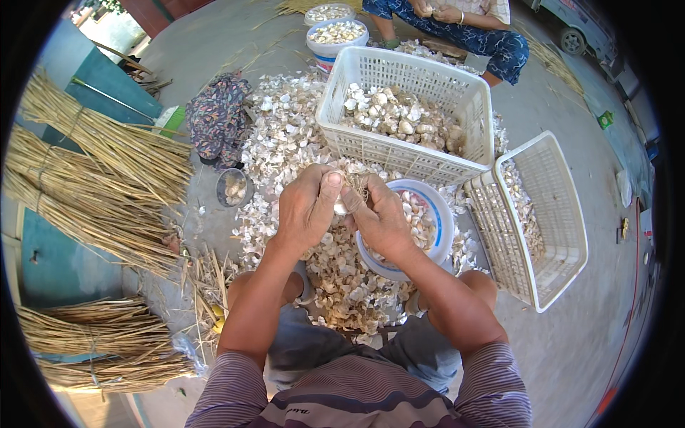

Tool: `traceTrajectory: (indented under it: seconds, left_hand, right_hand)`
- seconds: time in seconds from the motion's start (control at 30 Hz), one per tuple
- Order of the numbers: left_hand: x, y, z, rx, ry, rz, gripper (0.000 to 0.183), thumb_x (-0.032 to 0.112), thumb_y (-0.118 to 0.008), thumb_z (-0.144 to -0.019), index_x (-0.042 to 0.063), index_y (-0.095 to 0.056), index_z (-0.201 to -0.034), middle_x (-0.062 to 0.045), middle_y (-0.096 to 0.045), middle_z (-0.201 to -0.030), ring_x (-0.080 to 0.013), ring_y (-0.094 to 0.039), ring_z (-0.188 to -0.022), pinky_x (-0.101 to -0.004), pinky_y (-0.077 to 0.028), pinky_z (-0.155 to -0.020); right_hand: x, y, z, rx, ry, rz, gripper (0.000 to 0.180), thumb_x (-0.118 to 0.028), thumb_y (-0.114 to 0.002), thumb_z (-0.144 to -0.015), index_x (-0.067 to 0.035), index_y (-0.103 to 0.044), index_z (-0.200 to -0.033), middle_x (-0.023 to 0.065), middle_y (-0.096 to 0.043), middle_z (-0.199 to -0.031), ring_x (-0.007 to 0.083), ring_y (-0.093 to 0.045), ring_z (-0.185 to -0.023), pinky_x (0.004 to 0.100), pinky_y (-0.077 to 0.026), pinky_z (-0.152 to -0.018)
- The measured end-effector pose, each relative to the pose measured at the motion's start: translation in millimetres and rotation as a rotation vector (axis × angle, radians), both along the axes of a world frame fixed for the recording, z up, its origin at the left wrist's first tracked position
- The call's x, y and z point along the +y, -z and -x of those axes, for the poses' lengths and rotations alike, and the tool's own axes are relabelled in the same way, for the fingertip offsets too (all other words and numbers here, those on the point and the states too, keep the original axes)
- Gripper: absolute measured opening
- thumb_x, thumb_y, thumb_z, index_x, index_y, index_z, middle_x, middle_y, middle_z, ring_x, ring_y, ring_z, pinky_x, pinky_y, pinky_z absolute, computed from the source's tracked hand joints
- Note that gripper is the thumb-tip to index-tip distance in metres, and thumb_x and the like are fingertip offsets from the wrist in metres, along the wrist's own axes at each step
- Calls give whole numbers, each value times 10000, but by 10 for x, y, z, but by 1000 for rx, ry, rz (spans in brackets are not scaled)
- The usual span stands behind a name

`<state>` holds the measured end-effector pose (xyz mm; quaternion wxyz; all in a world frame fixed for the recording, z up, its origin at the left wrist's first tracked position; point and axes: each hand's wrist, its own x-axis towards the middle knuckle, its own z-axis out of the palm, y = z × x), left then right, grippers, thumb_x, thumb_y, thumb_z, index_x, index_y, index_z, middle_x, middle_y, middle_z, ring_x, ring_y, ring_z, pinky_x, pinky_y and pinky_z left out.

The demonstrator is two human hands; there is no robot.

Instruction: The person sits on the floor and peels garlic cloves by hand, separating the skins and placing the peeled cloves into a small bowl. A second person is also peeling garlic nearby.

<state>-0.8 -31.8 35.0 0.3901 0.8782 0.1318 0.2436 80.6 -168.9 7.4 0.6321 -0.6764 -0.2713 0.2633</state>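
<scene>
Both hands grip one garlic bulb (341, 207) between them, its stringy roots showing by the right fingers. My left hand (310, 206) has its thumb pressed along the top of the bulb. From the other side, my right hand (381, 216) pinches it with thumb and fingers. Below the right hand and forearm sits a white bucket (447, 235) with a blue band, holding garlic cloves (420, 214). Papery garlic skins (342, 278) lie in a thick layer under the hands. Beyond them stands a white plastic crate (401, 155) with whole garlic bulbs (401, 115).
A tilted white crate (562, 235) with garlic stands at right. At left are a small bowl (219, 197), a bundled floral cloth (219, 117) and tied straw bundles (96, 182). A seated person (455, 27) works beyond the crate, near clove-filled buckets (326, 51).
</scene>
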Motion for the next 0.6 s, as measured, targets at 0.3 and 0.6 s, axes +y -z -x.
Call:
traceTrajectory:
  seconds: [0.3, 0.6]
  left_hand:
    - [121, 5, 125, 122, -19, 71, 399, 357, -445, -1057, -26, -554, -1055, -226, -670, -834, -363, -676, -770, -447, -500, -694]
    - [117, 53, 92, -9, -97, 194, 414, 348, -387, -1075, -35, -539, -1039, -221, -632, -809, -333, -634, -753, -428, -483, -700]
  right_hand:
    - [179, -54, 46, -723, 40, 45, 280, -220, -574, -979, 6, -504, -1129, 265, -635, -803, 439, -645, -689, 500, -510, -599]
    - [392, -105, -9, -643, 15, 63, 239, -239, -523, -1013, -4, -491, -995, 221, -614, -660, 417, -629, -611, 496, -495, -553]
